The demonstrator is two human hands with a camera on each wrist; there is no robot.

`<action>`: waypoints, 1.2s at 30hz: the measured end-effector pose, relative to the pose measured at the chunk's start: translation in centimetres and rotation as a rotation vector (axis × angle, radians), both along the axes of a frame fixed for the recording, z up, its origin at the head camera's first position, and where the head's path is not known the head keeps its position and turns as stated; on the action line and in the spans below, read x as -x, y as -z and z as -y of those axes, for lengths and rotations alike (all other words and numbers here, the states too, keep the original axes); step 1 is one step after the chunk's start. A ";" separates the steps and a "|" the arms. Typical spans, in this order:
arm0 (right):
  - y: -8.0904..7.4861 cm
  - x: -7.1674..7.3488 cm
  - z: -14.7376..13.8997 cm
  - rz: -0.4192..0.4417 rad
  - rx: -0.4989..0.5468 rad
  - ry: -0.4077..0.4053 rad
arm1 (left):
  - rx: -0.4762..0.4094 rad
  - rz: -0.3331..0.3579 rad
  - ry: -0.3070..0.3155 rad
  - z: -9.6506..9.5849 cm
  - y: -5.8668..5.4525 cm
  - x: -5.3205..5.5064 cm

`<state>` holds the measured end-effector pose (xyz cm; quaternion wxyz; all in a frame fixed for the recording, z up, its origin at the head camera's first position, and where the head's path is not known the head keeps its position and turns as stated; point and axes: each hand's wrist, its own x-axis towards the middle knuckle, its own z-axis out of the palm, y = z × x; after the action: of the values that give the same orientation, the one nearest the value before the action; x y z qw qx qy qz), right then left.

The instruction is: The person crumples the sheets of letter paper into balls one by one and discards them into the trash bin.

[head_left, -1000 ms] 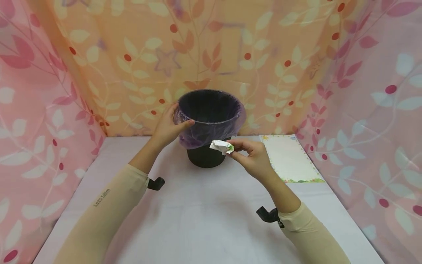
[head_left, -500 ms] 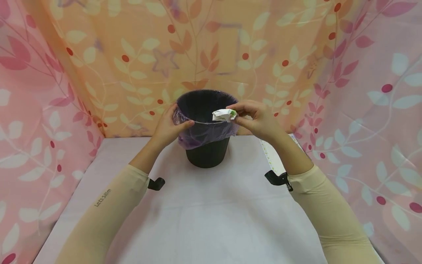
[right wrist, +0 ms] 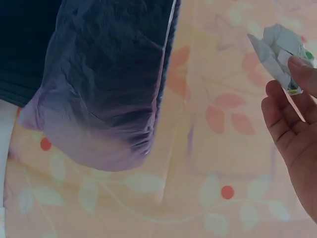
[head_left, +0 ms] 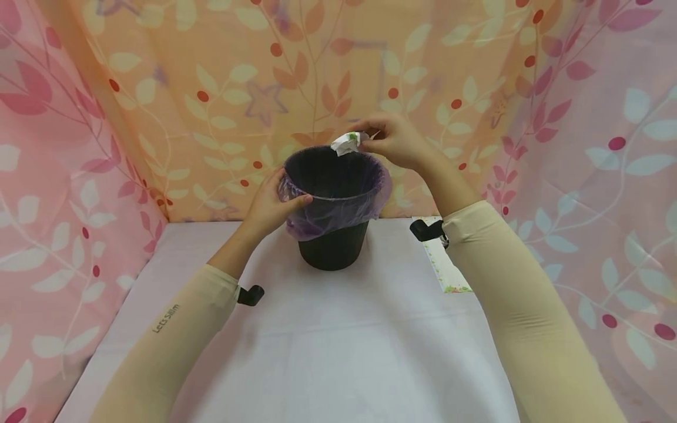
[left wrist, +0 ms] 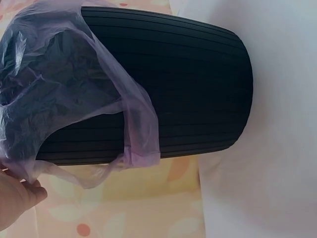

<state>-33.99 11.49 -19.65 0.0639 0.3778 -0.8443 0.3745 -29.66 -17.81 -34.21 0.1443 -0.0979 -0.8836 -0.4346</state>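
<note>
Crumpled paper, white with a bit of green, sat in the right hand — pinched at its right end between thumb and fingers, other end sticking out free. In head view it overlapped the far rim of the black bin, a little right of centre. Depth was hard to read there, but right wrist view showed it above the rim plane with a gap, not touching.

Key relation: paper vs. mouth of the bin. I'd call it roughly over the back part of the mouth. Long axis ran mostly sideways, free end pointing left and dipping slightly. Mouth lay below and toward the wearer.

Right hand was the nearer one, being on the paper. Left hand was lower, to the left and well apart from it — gripping the bin's left side at the rim, thumb on the near-left edge, fingers round the outside, partly hidden. Left wrist view caught only part of that hand, beside the purple liner.

Bin stood upright on the white-covered table, liner folded over its rim. Inside too dark to make out. Bordered sheet lay off right, partly behind the right sleeve.
</note>
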 end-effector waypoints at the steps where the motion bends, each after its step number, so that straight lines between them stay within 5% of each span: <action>1: -0.1 0.5 0.2 0.001 -0.030 0.019 | 0.002 -0.002 -0.002 0.0 0.0 0.0; 11: -1.2 4.3 2.0 -0.022 -0.245 0.133 | -0.005 -0.027 -0.012 0.4 0.1 0.3; 17: -0.4 5.5 1.9 0.060 -0.306 0.121 | -0.001 -0.019 0.005 -0.3 0.2 0.5; 28: 0.9 5.6 1.0 0.135 -0.258 0.061 | -0.013 -0.002 0.015 -0.9 0.3 0.7; 36: 0.9 3.0 -0.8 0.050 -0.219 0.041 | -0.028 -0.033 0.018 -0.8 0.6 0.3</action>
<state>-37.01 12.28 -20.51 0.0090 0.3556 -0.8891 0.2880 -29.95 -17.03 -34.77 0.1560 -0.1112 -0.8740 -0.4465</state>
